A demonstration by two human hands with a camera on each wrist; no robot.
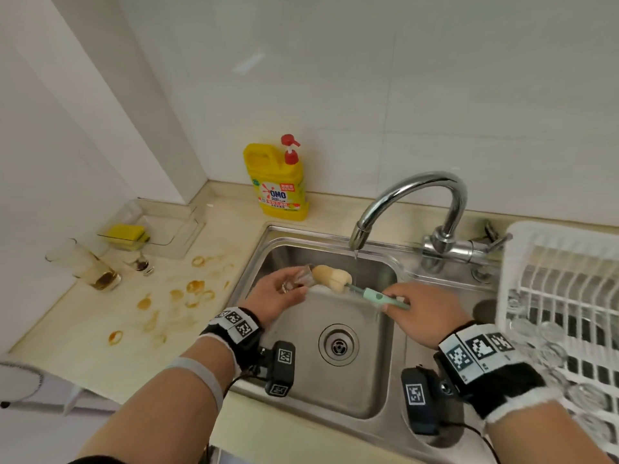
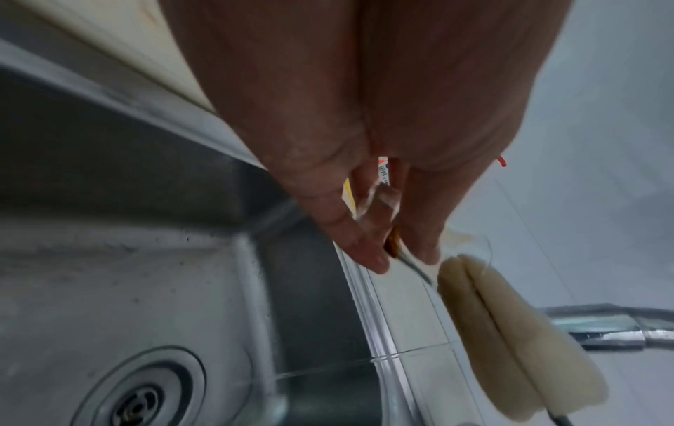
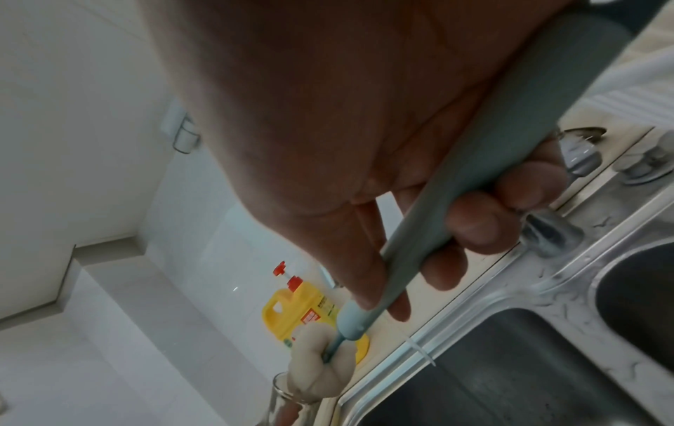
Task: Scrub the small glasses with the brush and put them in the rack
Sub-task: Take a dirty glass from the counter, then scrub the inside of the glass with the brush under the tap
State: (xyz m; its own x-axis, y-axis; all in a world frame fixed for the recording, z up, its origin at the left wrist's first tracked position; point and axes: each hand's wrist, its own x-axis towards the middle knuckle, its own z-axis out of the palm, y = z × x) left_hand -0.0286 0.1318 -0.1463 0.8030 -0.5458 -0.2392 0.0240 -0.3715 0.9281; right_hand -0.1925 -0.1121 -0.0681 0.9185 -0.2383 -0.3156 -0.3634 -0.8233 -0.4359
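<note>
— Where was the small glass (image 1: pixel 299 279) at that moment?

— Over the steel sink (image 1: pixel 375 401), tipped on its side in the left hand (image 1: pixel 275 298), mouth towards the brush (image 1: pixel 355 285). That grip was closed round it: fingers and thumb curled about the clear wall, as the left wrist view showed.

— And the brush?

— The right hand (image 1: pixel 423 316) had the pale green handle, fingers wrapped round it and thumb lying along the stem. Its cream sponge head sat right at the mouth of the glass; the right wrist view showed the tip just inside the rim, most of the head still outside.

— Was the water on?

— Only a thin thread fell from the tap (image 1: pixel 413 209), behind the sponge.

— What about the rack (image 1: pixel 566 296)?

— White, on the right beside the sink, with several clear glasses already lying in its near part.

— Anything on the worktop (image 1: pixel 100 336)?

— To the left, brown ring stains, two tall glasses (image 1: pixel 83 264) lying over with brown dregs, and a small glass (image 1: pixel 142 262) standing by them. Behind those a clear tray holding a yellow sponge (image 1: pixel 125 232), and a yellow detergent bottle (image 1: pixel 279 182) with a red pump against the wall.
</note>
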